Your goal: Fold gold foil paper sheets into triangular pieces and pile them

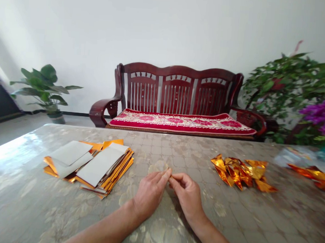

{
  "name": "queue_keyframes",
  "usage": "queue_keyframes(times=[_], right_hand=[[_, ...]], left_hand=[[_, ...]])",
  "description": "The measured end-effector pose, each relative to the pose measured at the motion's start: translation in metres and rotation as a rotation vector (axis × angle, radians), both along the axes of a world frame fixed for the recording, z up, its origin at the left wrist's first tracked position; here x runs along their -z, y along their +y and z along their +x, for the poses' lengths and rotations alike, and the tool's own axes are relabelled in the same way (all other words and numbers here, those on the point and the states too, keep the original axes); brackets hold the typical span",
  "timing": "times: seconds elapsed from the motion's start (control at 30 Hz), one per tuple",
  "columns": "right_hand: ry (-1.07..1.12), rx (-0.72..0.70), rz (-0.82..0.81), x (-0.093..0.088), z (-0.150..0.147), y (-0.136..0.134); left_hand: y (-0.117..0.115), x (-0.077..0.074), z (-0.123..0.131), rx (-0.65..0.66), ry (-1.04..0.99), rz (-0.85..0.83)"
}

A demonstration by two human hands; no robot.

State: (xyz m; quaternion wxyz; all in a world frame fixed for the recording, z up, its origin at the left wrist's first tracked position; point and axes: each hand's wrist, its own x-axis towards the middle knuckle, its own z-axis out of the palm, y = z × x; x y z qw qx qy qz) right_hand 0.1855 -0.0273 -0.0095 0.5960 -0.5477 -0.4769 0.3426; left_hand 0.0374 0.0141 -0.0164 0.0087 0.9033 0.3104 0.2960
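My left hand (149, 193) and my right hand (188, 196) rest together on the marbled table (22, 201), fingertips touching at the middle. The fingers of both are curled and pinched; whatever they pinch is too small or hidden to name. To the left of my hands lies a stack of gold foil sheets (93, 165), most lying white side up. To the right lies a pile of folded gold foil pieces (242, 173). Neither hand touches either pile.
More folded gold foil (315, 177) and a clear plastic bag (292, 156) lie at the table's far right. Beyond the table stands a dark red wooden bench (177, 100) with a red cushion. Potted plants (43, 88) flank it, with purple flowers (322, 114) at the right.
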Motion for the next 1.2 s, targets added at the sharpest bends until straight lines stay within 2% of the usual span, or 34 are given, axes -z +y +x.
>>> queue_keyframes(times=[0.2, 0.4, 0.5, 0.57, 0.67, 0.77, 0.87, 1.0, 1.1, 1.2], right_hand=[[-0.005, 0.001, 0.03, 0.003, 0.001, 0.001], [0.004, 0.036, 0.038, 0.001, 0.004, 0.001], [0.064, 0.062, 0.013, 0.0, 0.007, 0.003], [0.112, 0.055, -0.015, -0.001, 0.008, 0.004], [0.161, 0.016, -0.048, 0.0, 0.009, 0.004], [0.151, -0.017, -0.068, 0.002, 0.011, 0.005], [0.03, -0.031, -0.051, 0.005, 0.016, 0.008], [-0.199, 0.021, 0.064, 0.006, 0.021, 0.01], [-0.332, 0.055, 0.157, 0.006, 0.019, 0.007], [-0.384, 0.03, 0.209, 0.007, 0.015, 0.003]], left_hand=[[-0.005, -0.001, 0.002, -0.034, -0.114, -0.199], [0.001, 0.002, 0.008, -0.051, -0.504, -0.402], [0.008, 0.0, 0.009, -0.078, -0.787, -0.613], [0.012, -0.003, 0.008, -0.044, -0.939, -0.801], [0.014, -0.008, 0.006, 0.048, -0.981, -0.995], [0.011, -0.013, 0.006, 0.056, -0.97, -1.037], [0.008, -0.014, 0.009, -0.014, -0.973, -1.033], [0.005, -0.013, 0.011, -0.116, -0.887, -0.999], [0.003, -0.01, 0.011, -0.129, -0.82, -0.963], [-0.001, -0.008, 0.013, -0.119, -0.842, -0.94]])
